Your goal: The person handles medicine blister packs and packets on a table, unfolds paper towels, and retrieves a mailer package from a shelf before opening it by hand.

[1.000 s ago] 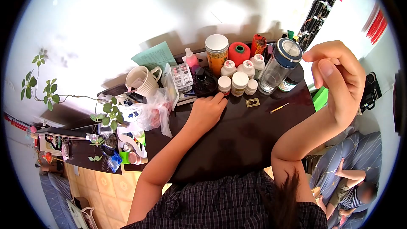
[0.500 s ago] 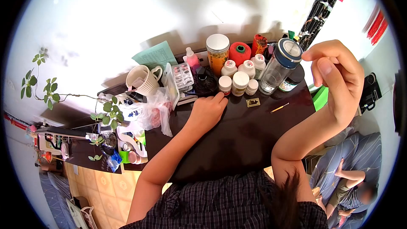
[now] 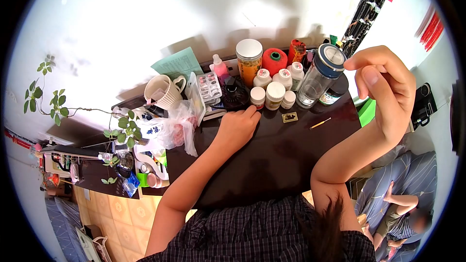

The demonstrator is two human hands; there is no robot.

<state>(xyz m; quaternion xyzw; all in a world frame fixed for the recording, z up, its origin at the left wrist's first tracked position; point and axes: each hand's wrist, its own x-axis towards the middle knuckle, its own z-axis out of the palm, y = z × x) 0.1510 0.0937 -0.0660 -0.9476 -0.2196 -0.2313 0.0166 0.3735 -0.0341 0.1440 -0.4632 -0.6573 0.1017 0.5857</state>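
Note:
My left hand (image 3: 239,126) rests on the dark table, palm down and fingers curled together. Its fingertips are close to a small white pill bottle (image 3: 257,97); what lies under them is hidden. Raised at the right, my right hand (image 3: 387,85) has loosely bent fingers apart from the thumb, with nothing visible between them. Its index fingertip appears beside the dark-blue lid of a clear glass bottle (image 3: 310,83); I cannot tell whether they touch. Between the hands lie a small gold-coloured flat piece (image 3: 290,117) and a thin yellow stick-like tool (image 3: 320,123).
Several white pill bottles (image 3: 275,95), an orange-filled jar (image 3: 249,63) and a red thread spool (image 3: 275,61) stand along the back. A white mug (image 3: 163,91) and a plastic bag (image 3: 179,126) are at left. Another person (image 3: 395,218) is on the bed at lower right.
My right hand has shifted very slightly to the left, nearer the glass bottle's lid. The left hand and the tabletop things look unmoved.

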